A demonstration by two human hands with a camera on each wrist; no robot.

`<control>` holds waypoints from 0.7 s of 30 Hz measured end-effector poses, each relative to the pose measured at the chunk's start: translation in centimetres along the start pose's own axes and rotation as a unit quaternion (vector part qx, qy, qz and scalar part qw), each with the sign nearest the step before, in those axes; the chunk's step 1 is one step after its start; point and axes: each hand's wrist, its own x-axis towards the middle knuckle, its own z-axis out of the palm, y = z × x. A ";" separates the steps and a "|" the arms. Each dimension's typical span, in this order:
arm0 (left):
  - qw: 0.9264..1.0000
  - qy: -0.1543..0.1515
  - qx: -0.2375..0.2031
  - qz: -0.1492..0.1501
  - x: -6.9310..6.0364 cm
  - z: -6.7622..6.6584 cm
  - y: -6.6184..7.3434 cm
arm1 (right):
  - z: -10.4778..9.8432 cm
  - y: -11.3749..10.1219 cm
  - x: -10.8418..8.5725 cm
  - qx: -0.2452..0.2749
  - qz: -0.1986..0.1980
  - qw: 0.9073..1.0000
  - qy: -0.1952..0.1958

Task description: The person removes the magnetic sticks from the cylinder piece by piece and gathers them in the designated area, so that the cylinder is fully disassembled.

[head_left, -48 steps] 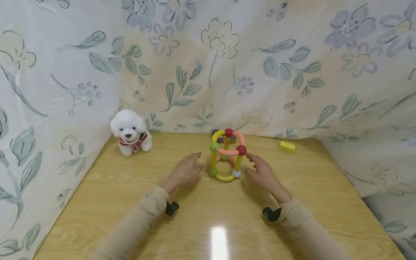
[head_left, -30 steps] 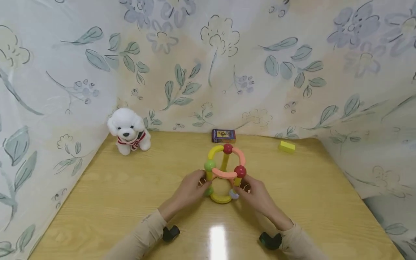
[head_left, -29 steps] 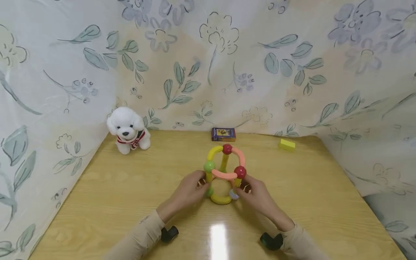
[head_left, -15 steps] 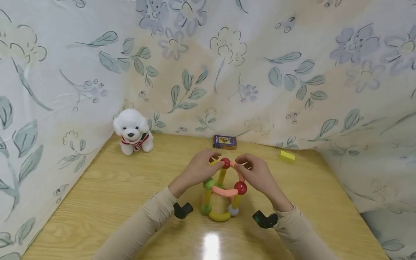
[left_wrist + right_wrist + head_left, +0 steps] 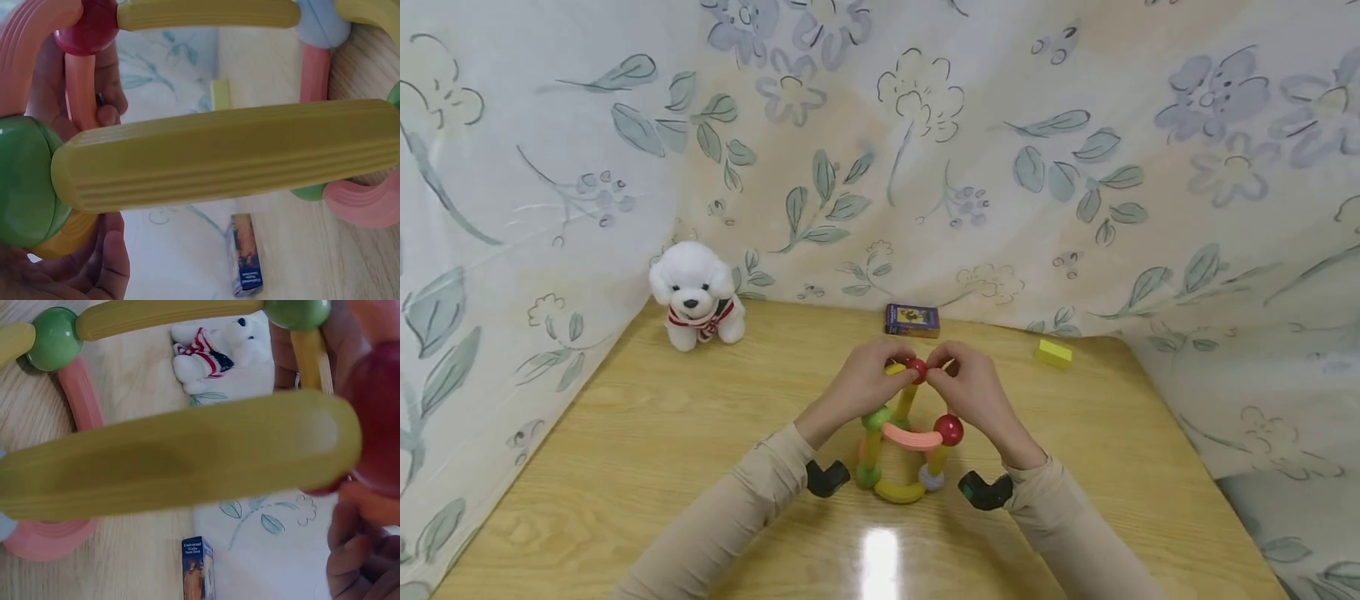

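A frame of building-toy rods and balls stands upright on the wooden table (image 5: 700, 433). My left hand (image 5: 857, 383) pinches the yellow curved rod (image 5: 65, 234) on its top ring, with the thumb by the rear red ball (image 5: 917, 369). From the other side, my right hand (image 5: 973, 387) pinches the pink curved rod (image 5: 80, 94) that meets the same ball. A green ball (image 5: 876, 418) and a front red ball (image 5: 949, 430) carry another pink curved rod (image 5: 912, 437). Yellow straight rods (image 5: 181, 459) form the uprights. My hands hide part of the top ring.
A white plush dog (image 5: 696, 292) sits at the back left. Behind the frame lies a small blue card box (image 5: 912, 320), and a yellow block (image 5: 1054, 354) rests at the back right. Floral cloth (image 5: 925, 167) hangs around the table.
The frame was drawn towards me with both hands on its side uprights. My hands then rose to its top ring, and the right one has closed in beside the rear red ball.
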 end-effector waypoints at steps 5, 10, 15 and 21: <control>0.999 0.002 -0.013 -0.034 -0.6 0.0 -0.6 | -0.4 2.3 -0.8 0.058 0.052 0.996 -0.039; 0.995 0.032 -0.062 -0.072 -2.7 -0.6 -2.1 | -0.4 4.8 -1.9 0.097 0.089 0.989 -0.068; 0.995 0.003 -0.064 -0.071 -6.4 -0.3 -4.3 | -0.2 6.4 -3.0 0.118 0.110 0.981 -0.108; 0.994 -0.084 -0.065 -0.038 -9.1 1.6 -5.5 | 0.0 7.1 -3.7 0.116 0.103 0.980 -0.122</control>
